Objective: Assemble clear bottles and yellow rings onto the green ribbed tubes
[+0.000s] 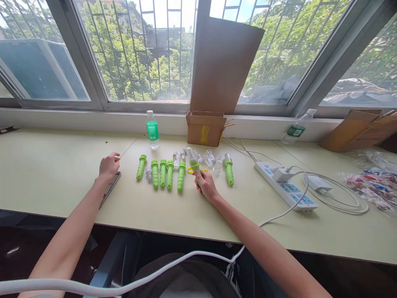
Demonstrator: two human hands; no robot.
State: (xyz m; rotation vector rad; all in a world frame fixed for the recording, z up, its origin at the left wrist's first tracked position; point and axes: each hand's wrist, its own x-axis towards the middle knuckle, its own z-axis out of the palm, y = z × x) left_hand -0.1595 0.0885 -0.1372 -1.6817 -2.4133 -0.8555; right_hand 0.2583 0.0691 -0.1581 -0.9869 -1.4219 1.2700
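My right hand [206, 185] is wrapped round a green ribbed handle with a clear top [194, 164], held tilted above the table. Left of it, several green ribbed handles [163, 173] lie in a loose row. One more green handle, with a clear top [228, 169], lies to the right. Clear plastic caps [209, 158] are scattered behind my right hand, and a yellow ring [190, 170] shows partly beside it. My left hand [109, 166] is closed over the top end of a phone [111, 190]; whatever its fingers may pinch is too small to make out.
A green-labelled water bottle [152, 130] and a small cardboard box [205, 129] stand at the back. To the right lie a power strip [285, 186], looped white cables, another bottle [297, 128] and plastic bags [372, 186]. A white cable [186, 258] crosses before me.
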